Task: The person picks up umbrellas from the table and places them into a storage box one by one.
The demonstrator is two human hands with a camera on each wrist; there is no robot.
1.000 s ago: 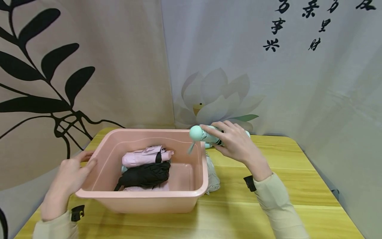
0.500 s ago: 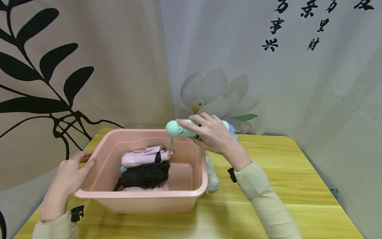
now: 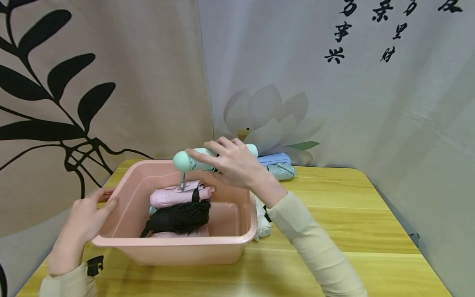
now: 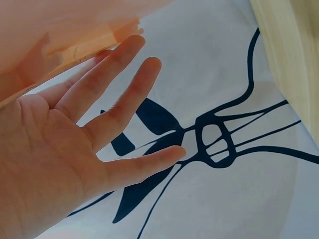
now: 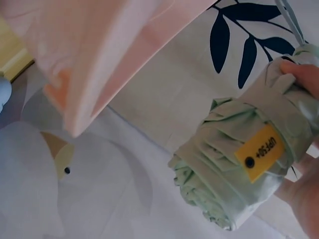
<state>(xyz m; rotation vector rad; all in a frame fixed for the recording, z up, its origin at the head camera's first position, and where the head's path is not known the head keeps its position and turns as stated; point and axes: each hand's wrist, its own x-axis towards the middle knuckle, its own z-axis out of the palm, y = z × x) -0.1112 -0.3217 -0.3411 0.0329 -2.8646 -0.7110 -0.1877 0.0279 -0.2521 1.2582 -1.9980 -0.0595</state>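
1. Head view: My right grip [image 3: 237, 163] is clamped round a mint folded umbrella [image 3: 202, 166], held above the back rim of the pink bin [image 3: 174, 242], toward the far edge of the surface [image 3: 334, 231]. Lowered straight from here, I judge it could catch that rim and tip off behind the bin. Its strap [image 3: 183, 181] hangs in line with the lilac umbrella [image 3: 179, 197] and could snag there. Beside that lies the black umbrella [image 3: 182, 218]; a release onto the uneven pair could send the mint one rolling into the bin's bare right half. My right sleeve [image 3: 297, 222] passes close to a grey bundle [image 3: 262, 225] beside the bin, so a low sweep could drag it.

2. Left wrist view: My left grip [image 4: 65, 134] has its fingers straight and spread, clamped on nothing, alongside the bin's outer left wall. With so loose a brace, a knock could shift the bin toward the surface's left edge.

3. Right wrist view: Much of the rolled canopy projects past my fingers [image 5: 306, 77], so that end could dip. The yellow tag [image 5: 259, 151] could catch. The frame cuts off the hand, so I can't judge the hold's depth.
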